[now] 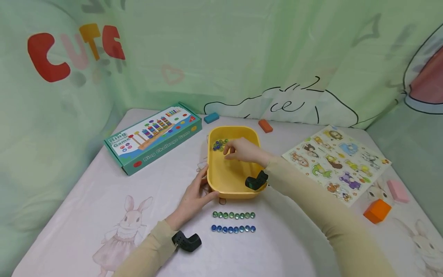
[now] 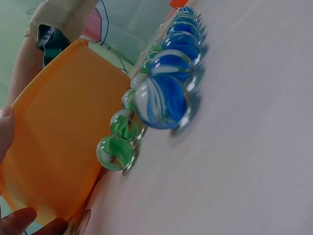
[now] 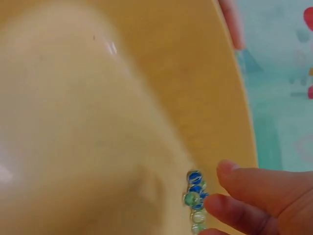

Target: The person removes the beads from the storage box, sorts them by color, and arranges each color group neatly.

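A yellow plastic basin (image 1: 226,179) stands mid-table. My left hand (image 1: 194,195) holds its near left corner, thumb at the near wall and fingers spread along the side. Inside the basin, my right hand (image 1: 242,149) reaches toward the far left, thumb and fingers loosely bent and apart. Close by its fingertips lies a cluster of blue and green glass marbles (image 3: 194,177) against the basin wall. On the cloth in front of the basin run two rows: green marbles (image 1: 231,215) nearer the basin, blue marbles (image 1: 230,229) nearer me.
A green Ring Challenge Game box (image 1: 155,134) lies at the back left. Behind the basin are a blue block (image 1: 211,117) and an orange-red block (image 1: 265,125). To the right are an animal puzzle board (image 1: 337,161), an orange block (image 1: 377,211) and a pink block (image 1: 398,191).
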A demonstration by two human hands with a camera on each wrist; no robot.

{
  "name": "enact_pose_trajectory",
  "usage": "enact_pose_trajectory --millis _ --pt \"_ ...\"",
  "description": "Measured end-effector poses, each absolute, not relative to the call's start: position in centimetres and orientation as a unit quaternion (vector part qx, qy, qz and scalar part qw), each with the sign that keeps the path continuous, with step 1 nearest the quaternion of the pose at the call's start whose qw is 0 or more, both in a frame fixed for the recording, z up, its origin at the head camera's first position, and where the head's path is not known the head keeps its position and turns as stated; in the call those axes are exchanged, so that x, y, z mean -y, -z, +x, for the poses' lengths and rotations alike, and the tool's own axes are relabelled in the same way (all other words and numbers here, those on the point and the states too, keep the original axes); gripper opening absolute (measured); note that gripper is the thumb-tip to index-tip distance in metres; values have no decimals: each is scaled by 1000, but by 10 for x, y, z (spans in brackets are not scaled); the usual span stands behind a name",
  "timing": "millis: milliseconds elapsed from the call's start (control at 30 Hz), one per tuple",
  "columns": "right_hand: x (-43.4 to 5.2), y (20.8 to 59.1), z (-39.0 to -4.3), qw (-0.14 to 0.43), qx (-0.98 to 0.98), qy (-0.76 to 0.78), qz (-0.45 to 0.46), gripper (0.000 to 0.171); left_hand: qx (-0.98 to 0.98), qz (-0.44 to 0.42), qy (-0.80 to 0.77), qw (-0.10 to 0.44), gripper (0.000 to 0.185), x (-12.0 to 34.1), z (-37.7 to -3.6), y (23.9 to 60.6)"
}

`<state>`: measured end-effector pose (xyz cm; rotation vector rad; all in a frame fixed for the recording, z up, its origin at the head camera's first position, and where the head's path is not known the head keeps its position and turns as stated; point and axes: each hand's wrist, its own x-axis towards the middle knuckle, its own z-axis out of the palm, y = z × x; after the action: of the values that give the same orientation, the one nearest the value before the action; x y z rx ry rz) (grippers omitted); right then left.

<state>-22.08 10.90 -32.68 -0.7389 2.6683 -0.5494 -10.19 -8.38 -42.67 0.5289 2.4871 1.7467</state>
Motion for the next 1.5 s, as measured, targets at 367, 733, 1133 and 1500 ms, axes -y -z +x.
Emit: enact_pose_trajectory --millis 367,733,1133,1500 --pt "-89 344 -241 148 -958 121 -214 34 -808 173 -563 19 84 84 -102 427" --pt "-73 358 -249 157 -958 114 -213 38 -804 173 -567 32 83 84 -101 421" --pt "-67 363 -245 149 -955 91 -238 18 -807 163 -566 32 84 82 -98 416" --pt "-87 340 -232 187 -939 110 -268 15 -805 167 -567 43 81 82 -87 392"
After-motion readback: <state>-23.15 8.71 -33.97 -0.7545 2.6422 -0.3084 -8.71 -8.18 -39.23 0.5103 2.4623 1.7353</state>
